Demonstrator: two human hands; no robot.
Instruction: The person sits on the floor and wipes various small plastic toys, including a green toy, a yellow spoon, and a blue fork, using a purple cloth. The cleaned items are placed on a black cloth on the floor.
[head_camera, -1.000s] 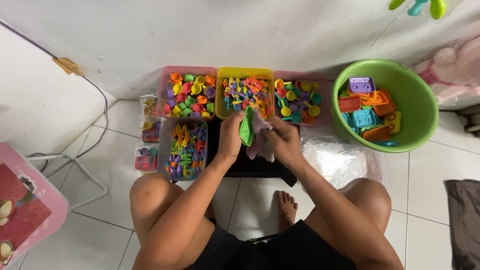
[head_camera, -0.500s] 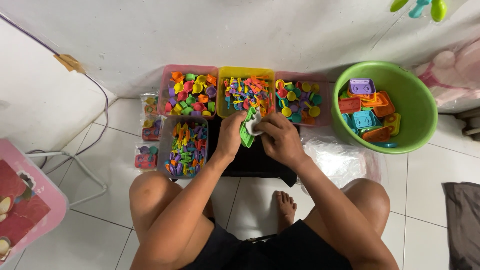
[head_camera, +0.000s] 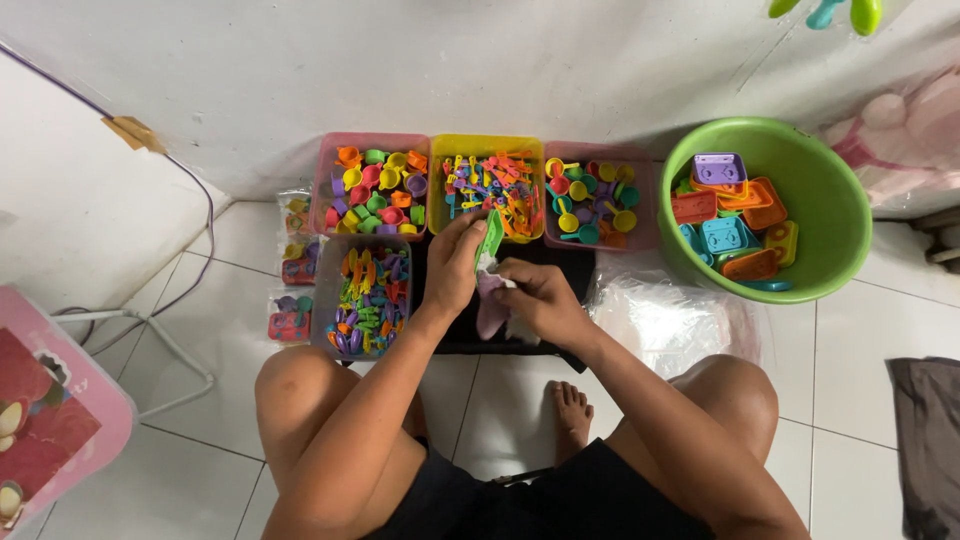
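Green toy piece (head_camera: 490, 236) in left hand (head_camera: 455, 265), yellow bin (head_camera: 487, 146) of small toys

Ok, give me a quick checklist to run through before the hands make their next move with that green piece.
1. Left hand has a grip on the green piece: ok.
2. Right hand on the pink piece: ok.
3. Clear bag around the pieces: cannot tell.
4. Yellow bin in front of the hands, uncovered: ok.
5. Green bowl upright: ok.
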